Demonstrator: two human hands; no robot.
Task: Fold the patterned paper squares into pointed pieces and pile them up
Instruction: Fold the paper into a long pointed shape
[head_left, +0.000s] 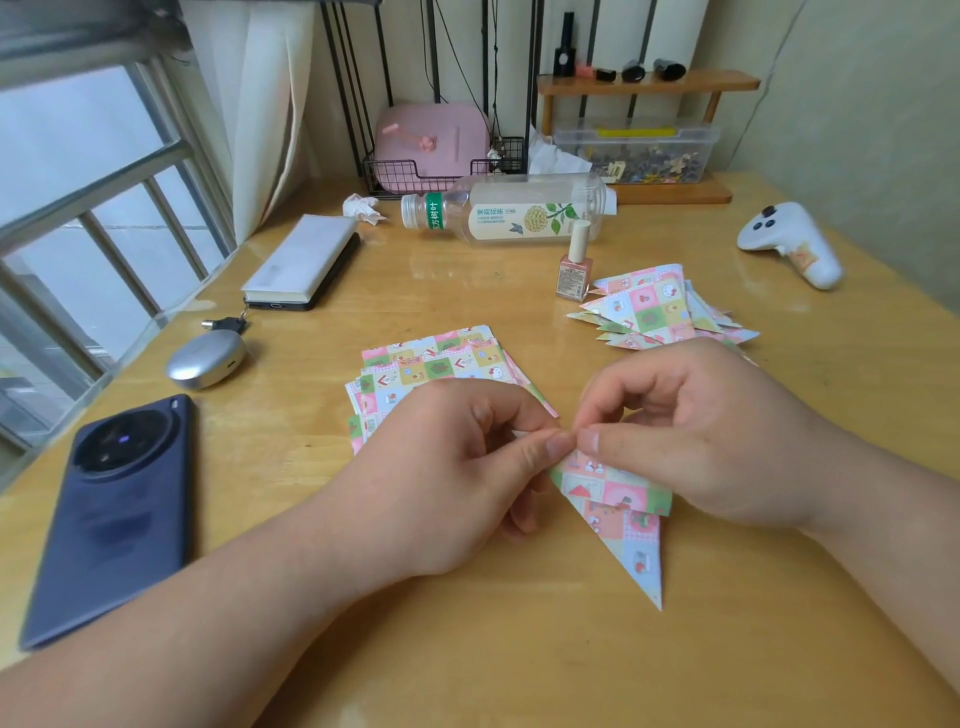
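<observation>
Pinches folded piece (618, 499) at frame centre with left hand (457, 467) and right hand (691, 441), both curled tight on its top edge with thumb tips nearly meeting. Aims its long tip toward 5 o'clock over table (467, 649); cannot tell whether paper touches wood.

Shows stack of flat squares (431, 358) at 11 o'clock of the hands, near edge hidden behind left knuckles. Shows pile of pointed pieces (660, 306) at 1 o'clock, fanned out, most visible tips toward 9 o'clock, well apart from the stack.

Has nail polish bottle (574, 265) upright just beside the pile, at its 10 o'clock. Has plastic drink bottle (514, 213) on its side at 12 o'clock, cap toward 9 o'clock. Puts white controller (789, 244) at 2 o'clock near the right table edge. Puts dark phone (114, 514) camera-side up at 8 o'clock, silver earbud case (208, 358) at 10 o'clock, dark slab with white pack on top (306, 265) beyond it. Leaves crumpled tissue (363, 208) at 11 o'clock, clear storage box (639, 150) under a wooden shelf at the far 1 o'clock.
</observation>
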